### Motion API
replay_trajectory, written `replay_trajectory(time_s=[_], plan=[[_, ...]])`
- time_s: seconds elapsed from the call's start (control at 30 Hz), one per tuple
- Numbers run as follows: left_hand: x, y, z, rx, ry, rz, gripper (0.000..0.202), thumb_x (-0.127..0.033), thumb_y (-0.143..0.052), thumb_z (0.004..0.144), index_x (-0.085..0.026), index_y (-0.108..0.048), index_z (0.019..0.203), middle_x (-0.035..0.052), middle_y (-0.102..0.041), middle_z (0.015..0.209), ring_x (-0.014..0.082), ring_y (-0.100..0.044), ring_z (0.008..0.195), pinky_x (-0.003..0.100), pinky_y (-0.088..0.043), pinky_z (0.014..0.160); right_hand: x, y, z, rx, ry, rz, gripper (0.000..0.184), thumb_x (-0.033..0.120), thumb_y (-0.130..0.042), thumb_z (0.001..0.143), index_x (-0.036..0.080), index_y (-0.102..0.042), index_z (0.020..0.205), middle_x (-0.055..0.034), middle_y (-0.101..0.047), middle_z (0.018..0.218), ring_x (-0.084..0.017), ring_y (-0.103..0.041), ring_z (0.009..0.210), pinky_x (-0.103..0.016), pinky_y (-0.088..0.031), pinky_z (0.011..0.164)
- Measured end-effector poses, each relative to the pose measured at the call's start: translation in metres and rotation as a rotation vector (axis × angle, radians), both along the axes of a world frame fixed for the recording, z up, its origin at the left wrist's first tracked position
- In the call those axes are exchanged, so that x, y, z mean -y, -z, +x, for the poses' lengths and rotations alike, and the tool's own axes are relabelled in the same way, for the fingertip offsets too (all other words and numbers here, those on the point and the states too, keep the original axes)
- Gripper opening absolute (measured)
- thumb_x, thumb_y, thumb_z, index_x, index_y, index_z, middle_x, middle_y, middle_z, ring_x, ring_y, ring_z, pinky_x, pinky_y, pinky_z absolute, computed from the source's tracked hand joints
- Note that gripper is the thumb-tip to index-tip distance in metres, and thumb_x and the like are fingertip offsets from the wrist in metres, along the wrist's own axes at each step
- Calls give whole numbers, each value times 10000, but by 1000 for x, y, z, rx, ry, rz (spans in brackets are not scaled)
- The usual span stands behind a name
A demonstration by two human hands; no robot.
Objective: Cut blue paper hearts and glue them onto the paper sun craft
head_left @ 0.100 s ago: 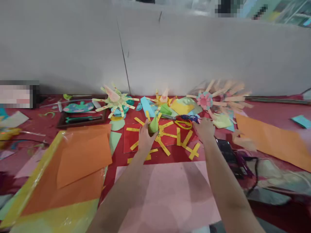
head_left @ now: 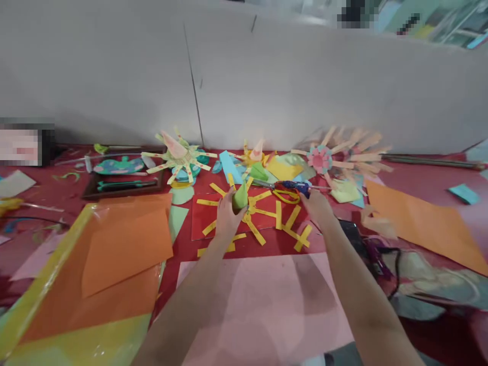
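Note:
My left hand is closed around the base of a green paper cone. The cone stands at the middle of a sunburst of yellow paper strips, on a red sheet. To the right, the curled fingers of my right hand are at the handle end of a blue glue gun; a thin stick juts from its back. Scissors with yellow handles lie against the glue gun. Loose yellow strips lie between my hands.
Paper flowers with cones and a pink flower stand along the wall. Orange sheets lie left, another orange sheet right. A pink sheet is in front. A dark power strip with cables sits right.
The glue gun's handle end has tipped slightly down toward my right hand, which is a little lower. My left hand stays on the cone. The view has shifted slightly.

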State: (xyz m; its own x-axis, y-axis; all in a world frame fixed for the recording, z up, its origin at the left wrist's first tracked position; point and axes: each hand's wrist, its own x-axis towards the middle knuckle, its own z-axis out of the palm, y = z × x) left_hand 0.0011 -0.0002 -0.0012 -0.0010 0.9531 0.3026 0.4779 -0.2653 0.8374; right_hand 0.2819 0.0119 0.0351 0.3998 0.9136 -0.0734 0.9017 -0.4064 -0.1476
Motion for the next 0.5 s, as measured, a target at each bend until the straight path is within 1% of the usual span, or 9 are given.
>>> replay_trajectory(time_s=[0.07, 0.17, 0.27, 0.4, 0.5], plan=[[0, 0, 0, 26, 11, -10, 613, -262, -651, 732, -214, -424, 1300, 117, -530, 1290, 280, -477, 1215, 479, -339, 1049, -1, 5, 4, -69, -23, 1, 389, 291, -394, 913, 37, -534, 1173, -228, -625, 1067, -287, -616, 989, -343, -443, 806], [1, 0, 1, 41, 25, -49, 621, -299, -632, 749, -193, -409, 1319, 131, -526, 1286, 282, -466, 1219, 462, -374, 1021, -3, 10, 10, -127, -59, 58, 362, 241, -369, 913, 46, -547, 1161, -209, -635, 1051, -264, -615, 970, -317, -439, 794], [2, -1, 0, 47, 20, -83, 633, -315, -627, 751, -202, -402, 1331, 129, -527, 1277, 277, -469, 1213, 455, -385, 1010, -6, 8, 15, -131, -55, 130, 391, 249, -298, 933, 61, -527, 1188, -197, -619, 1091, -256, -598, 988, -322, -434, 807], [2, -3, 0, 64, 7, -97, 637, -336, -630, 748, -217, -403, 1331, 118, -532, 1270, 270, -493, 1182, 449, -393, 998, -19, 0, 20, -92, -1, 213, 426, 244, -238, 941, 34, -501, 1202, -229, -589, 1130, -277, -570, 1031, -358, -432, 821], [2, -5, 0, 46, -6, -77, 627, -337, -634, 740, -224, -419, 1318, 111, -540, 1260, 276, -485, 1187, 463, -378, 1008, -30, 1, 19, -50, 37, 220, 407, 196, -273, 916, -10, -522, 1164, -267, -594, 1094, -295, -577, 1008, -383, -433, 821]])
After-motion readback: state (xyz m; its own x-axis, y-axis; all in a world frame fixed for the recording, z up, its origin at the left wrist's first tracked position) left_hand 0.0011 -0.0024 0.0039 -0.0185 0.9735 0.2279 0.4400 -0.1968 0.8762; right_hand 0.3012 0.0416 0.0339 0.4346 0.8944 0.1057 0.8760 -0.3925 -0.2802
